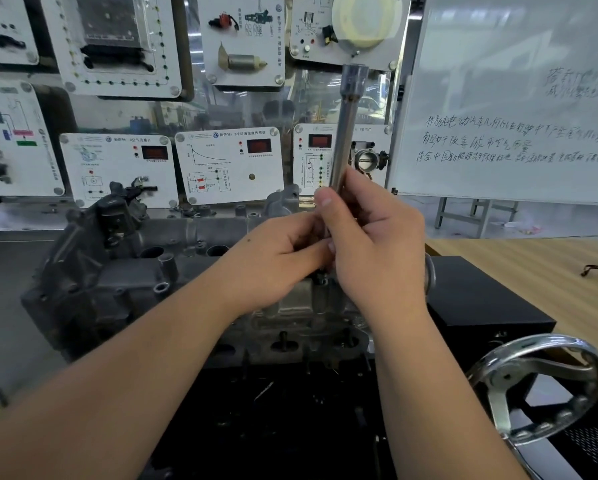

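While right hand (377, 251) is gripping the long socket (347, 133), left hand (276, 265) pinching its base, keep it plumb over cylinder head (117, 271).

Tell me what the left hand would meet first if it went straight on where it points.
The left hand points right at the metal tube, whose lower end it apparently pinches; the right hand grips it just beyond.

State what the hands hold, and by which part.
A long metal tube, upright: the right hand grips its lower shaft, the left hand pinches near its bottom end.
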The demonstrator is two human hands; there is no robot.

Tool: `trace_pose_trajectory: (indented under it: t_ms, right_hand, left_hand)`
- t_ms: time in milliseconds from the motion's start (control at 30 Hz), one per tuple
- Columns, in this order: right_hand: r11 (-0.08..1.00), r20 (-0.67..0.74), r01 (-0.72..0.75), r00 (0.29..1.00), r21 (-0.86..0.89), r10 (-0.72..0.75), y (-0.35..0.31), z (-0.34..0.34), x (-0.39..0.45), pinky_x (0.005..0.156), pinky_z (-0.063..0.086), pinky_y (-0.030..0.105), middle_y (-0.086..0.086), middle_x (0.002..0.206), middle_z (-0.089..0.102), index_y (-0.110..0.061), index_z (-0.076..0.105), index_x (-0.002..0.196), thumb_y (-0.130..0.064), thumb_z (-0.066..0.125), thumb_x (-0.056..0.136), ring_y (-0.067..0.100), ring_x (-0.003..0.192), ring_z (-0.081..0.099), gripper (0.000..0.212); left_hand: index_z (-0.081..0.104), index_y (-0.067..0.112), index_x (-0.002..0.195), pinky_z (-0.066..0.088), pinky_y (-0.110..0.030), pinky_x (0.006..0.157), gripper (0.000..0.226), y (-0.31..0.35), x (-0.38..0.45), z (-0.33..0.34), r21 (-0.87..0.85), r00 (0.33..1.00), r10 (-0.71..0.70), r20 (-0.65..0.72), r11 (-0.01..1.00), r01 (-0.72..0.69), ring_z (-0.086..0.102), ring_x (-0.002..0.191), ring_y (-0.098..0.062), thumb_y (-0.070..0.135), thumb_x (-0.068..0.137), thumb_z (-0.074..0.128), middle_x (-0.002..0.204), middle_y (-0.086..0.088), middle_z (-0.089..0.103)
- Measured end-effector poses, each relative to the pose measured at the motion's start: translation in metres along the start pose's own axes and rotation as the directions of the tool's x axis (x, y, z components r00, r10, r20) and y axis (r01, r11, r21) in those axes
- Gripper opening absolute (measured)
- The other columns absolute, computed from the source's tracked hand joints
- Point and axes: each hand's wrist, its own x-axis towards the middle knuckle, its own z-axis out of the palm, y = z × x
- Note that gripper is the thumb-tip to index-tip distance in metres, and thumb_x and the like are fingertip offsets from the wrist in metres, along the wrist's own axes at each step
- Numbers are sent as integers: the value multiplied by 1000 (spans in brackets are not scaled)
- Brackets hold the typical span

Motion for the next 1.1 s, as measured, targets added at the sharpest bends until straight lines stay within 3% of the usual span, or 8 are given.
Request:
trace_pose_trajectory:
  t_ms: [133, 200, 300, 400, 600, 833, 1033, 1100]
  right_hand:
    - [999, 36, -32, 999, 43, 31, -1, 0, -1, 85, 54, 18, -20, 100, 74, -32, 50, 146, -26, 57, 100, -3, 98, 68, 46]
    - [998, 22, -21, 1000, 54, 20, -1, 1, -2, 83, 53, 14, -18, 100, 74, -27, 54, 144, -26, 60, 99, -3, 95, 68, 45]
    - [999, 12, -9, 1000, 52, 8, -2, 1, -2, 75, 54, 19, -16, 93, 71, -33, 65, 117, -28, 65, 96, 5, 88, 68, 22]
    - [1000, 18, 16, 1000, 0, -16, -2, 0, -2, 65, 48, 24, -11, 76, 65, -30, 65, 97, -25, 60, 99, 10, 73, 62, 7]
    - [996, 53, -75, 996, 53, 72, 0, 1, -2, 88, 55, 21, -19, 102, 74, -32, 50, 146, -26, 52, 103, -1, 99, 69, 43]
    - [999, 27, -53, 998, 5, 53, -3, 1, -2, 81, 55, 26, -11, 95, 73, -19, 74, 119, -30, 64, 94, 5, 93, 67, 30]
    - [994, 94, -95, 991, 44, 91, 1, 4, -3, 88, 43, 2, -19, 107, 74, -27, 49, 149, -31, 54, 100, -13, 106, 62, 50]
    - [992, 77, -104, 992, 67, 99, 1, 5, -3, 86, 47, 6, -21, 104, 74, -28, 54, 144, -32, 58, 98, -11, 103, 65, 47]
  left_hand:
    - [68, 8, 113, 54, -60, 90, 63, -1, 1, -1, 10, 1000, -19, 17, 1000, 19, 69, 97, -40, 63, 90, 48, 105, -23, 72]
    - [71, 21, 110, 56, -56, 88, 53, -2, 2, 0, -7, 999, -18, 29, 1000, 19, 71, 96, -36, 64, 90, 47, 101, -15, 75]
    - [70, 53, 104, 59, -28, 78, 24, 2, 0, -1, -2, 999, 25, 21, 1000, -25, 73, 91, -6, 58, 95, 48, 99, 17, 77]
    - [70, 36, 105, 57, -50, 85, 33, 3, -1, -1, -4, 1000, 22, -3, 1000, -22, 72, 91, -26, 58, 93, 48, 96, 0, 77]
    - [69, 24, 112, 56, -57, 89, 37, -1, 0, 0, -19, 1000, -19, 11, 1000, 19, 71, 98, -34, 52, 95, 51, 103, -9, 76]
    - [66, 44, 109, 59, -47, 89, 19, 0, 0, 2, -2, 1000, -5, -8, 1000, 5, 73, 95, -9, 48, 96, 52, 104, 15, 75]
    - [67, 30, 117, 57, -54, 92, 22, -3, 0, 0, -49, 999, -37, -23, 998, 35, 72, 101, -22, 39, 106, 50, 106, 2, 76]
    - [67, 33, 120, 57, -53, 93, 27, -1, -1, 1, -48, 999, -32, -28, 998, 30, 72, 102, -21, 43, 102, 51, 107, 4, 76]
